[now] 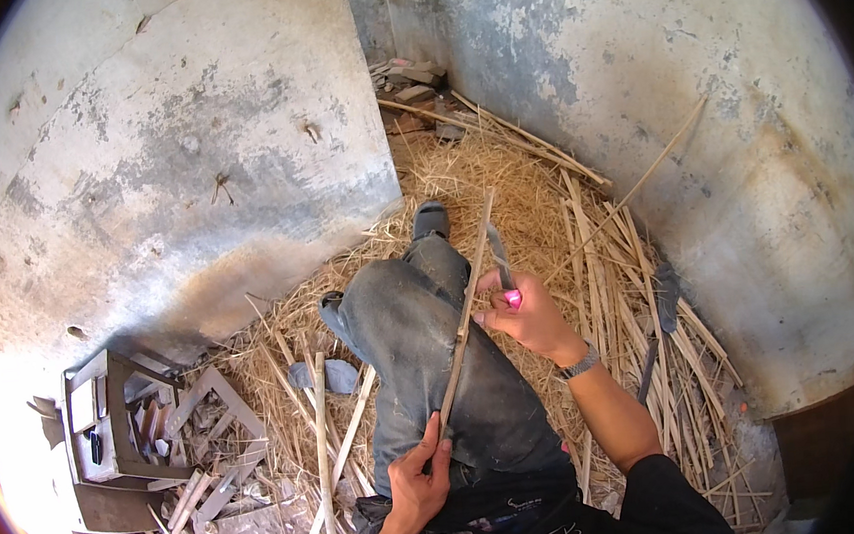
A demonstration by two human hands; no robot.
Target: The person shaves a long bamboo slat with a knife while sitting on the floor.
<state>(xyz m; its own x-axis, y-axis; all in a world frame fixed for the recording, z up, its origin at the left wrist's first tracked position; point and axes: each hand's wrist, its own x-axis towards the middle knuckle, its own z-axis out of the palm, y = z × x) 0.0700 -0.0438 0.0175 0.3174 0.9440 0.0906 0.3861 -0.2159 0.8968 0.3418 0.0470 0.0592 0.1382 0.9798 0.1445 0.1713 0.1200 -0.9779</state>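
Two tall plaster walls, the left one off-white with grey stains (186, 135) and the right one pale with bluish-grey patches (652, 68), enclose the work spot. Between them spreads a thick layer of yellow straw-like shavings (459, 169) across the floor. Over it stretch the person's legs in dusty dark grey trousers (401, 319), one dark shoe (430, 219) showing near the far end. Along the right wall lies a loose heap of long, pale, split strips (641, 310), most running lengthwise. At lower left stands a worn wooden box-like cabinet (107, 413) with scraps beside it, and a small pile of broken rubble (413, 82) sits at the far corner. Slanting across the thigh is a narrow brown strip of wood or bamboo (461, 340), its upper end pointing away from the body. The left hand (420, 471) pinches its lower end between thumb and fingers. The right hand (531, 319) has its fingers curled round a knife with a grey blade and bright pink handle (500, 251); the blade points away from the body, just beside the strip. Whether the right thumb touches the strip, I cannot tell. Smallest is a grey metal wristwatch (581, 362) on the right wrist.
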